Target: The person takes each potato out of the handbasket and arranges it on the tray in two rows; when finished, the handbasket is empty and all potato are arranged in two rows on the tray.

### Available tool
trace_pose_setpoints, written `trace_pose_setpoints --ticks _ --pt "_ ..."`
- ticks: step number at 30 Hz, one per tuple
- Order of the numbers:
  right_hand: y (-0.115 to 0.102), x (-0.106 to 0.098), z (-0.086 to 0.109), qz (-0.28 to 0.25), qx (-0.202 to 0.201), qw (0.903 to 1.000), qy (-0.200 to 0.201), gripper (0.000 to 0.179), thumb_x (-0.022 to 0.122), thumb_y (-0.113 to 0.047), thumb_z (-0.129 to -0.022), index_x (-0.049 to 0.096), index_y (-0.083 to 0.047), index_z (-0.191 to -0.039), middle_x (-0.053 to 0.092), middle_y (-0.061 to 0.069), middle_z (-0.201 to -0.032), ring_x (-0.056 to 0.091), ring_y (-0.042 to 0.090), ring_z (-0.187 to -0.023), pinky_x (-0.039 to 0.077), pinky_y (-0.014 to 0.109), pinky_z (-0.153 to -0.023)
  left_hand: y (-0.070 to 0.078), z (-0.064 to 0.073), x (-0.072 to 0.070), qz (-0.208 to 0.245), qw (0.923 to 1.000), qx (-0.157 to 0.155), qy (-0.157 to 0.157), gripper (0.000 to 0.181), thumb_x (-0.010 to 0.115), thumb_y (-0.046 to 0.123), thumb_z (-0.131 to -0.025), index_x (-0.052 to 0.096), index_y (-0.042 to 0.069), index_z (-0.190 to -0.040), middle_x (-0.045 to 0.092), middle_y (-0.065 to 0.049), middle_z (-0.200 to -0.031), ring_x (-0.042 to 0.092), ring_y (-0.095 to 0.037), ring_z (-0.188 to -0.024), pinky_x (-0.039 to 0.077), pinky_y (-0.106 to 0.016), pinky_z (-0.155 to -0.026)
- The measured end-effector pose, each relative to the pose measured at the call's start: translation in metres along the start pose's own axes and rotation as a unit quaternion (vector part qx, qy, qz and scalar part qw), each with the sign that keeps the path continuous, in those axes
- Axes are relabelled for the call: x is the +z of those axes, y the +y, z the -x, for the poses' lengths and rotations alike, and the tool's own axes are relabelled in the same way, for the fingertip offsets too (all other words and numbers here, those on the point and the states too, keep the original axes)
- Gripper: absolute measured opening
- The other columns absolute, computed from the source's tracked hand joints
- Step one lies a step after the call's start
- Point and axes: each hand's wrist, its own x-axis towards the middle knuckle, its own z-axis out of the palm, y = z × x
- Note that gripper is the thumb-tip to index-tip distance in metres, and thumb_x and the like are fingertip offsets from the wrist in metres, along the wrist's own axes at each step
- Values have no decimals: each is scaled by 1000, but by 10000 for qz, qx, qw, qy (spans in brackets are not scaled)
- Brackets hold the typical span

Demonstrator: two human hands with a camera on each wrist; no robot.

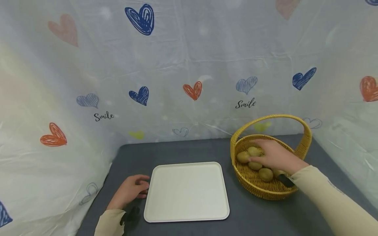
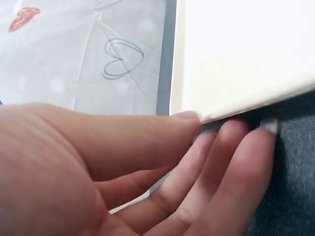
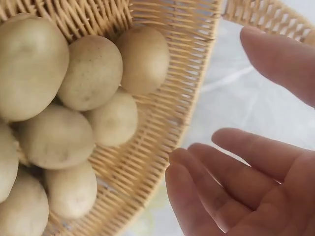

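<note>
My right hand [image 1: 276,155] reaches over the yellow wicker basket [image 1: 256,191], above several potatoes [image 1: 266,175] that lie inside it. In the right wrist view, thumb and fingers are spread apart with nothing between them, and the potatoes [image 3: 55,136] sit a short way off to the left. My left hand [image 1: 128,191] is at the left edge of a cream rectangular tray [image 1: 187,193]. Its fingers are loosely bent and hold nothing. In the left wrist view the thumb lies right by the tray's corner [image 2: 197,110]; whether it touches is unclear.
The basket's tall handle [image 1: 274,116] arches above my right hand. Dark grey cloth covers the table [image 1: 174,150]. A pale curtain with printed hearts [image 1: 193,90] hangs behind it and along both sides. A black band [image 1: 285,180] is at the right wrist.
</note>
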Motion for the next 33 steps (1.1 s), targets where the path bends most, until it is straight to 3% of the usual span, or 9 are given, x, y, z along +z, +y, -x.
trace_pose_setpoints --ticks 8,11,15,21,27,33 --pt "6 26 -31 -623 333 9946 -763 61 76 -35 -100 65 5 -144 75 22 -134 74 39 -116 59 59 -101 -7 -2 0 131 9990 -333 -273 38 72 6 -101 68 -6 -136 78 -13 -106 77 -22 -90 67 -42 -78" --pt "7 33 -35 -818 457 9913 -924 63 77 -38 -99 65 4 -145 73 23 -137 72 42 -121 59 59 -102 -10 -3 0 188 9985 -376 -337 40 74 7 -100 67 -6 -138 77 -13 -107 77 -21 -91 67 -42 -79" --pt "8 36 -38 -655 563 9918 -944 62 78 -41 -99 67 0 -144 71 22 -142 66 46 -131 56 62 -106 -11 -7 -1 370 9979 -261 -459 42 75 9 -101 66 -5 -140 77 -14 -109 77 -21 -94 67 -42 -81" --pt "13 39 -42 -418 327 9945 -906 50 81 -32 -98 74 3 -133 76 21 -129 70 46 -121 57 61 -103 -13 -11 0 533 9961 -78 -696 47 76 9 -101 63 -7 -142 76 -14 -109 77 -21 -94 67 -42 -83" --pt "16 43 -48 -383 266 9961 -752 37 83 -26 -95 79 -2 -124 80 15 -121 73 42 -114 59 59 -100 -11 -16 -3 439 9970 85 -638 44 75 8 -101 64 -6 -141 75 -14 -105 77 -21 -94 67 -41 -83" --pt "14 44 -51 -537 240 9957 -716 34 86 -24 -93 81 -4 -120 81 12 -116 75 36 -109 60 56 -97 -12 -19 -6 356 9972 30 -661 44 78 15 -101 66 -4 -139 76 -12 -103 76 -20 -89 68 -40 -81"
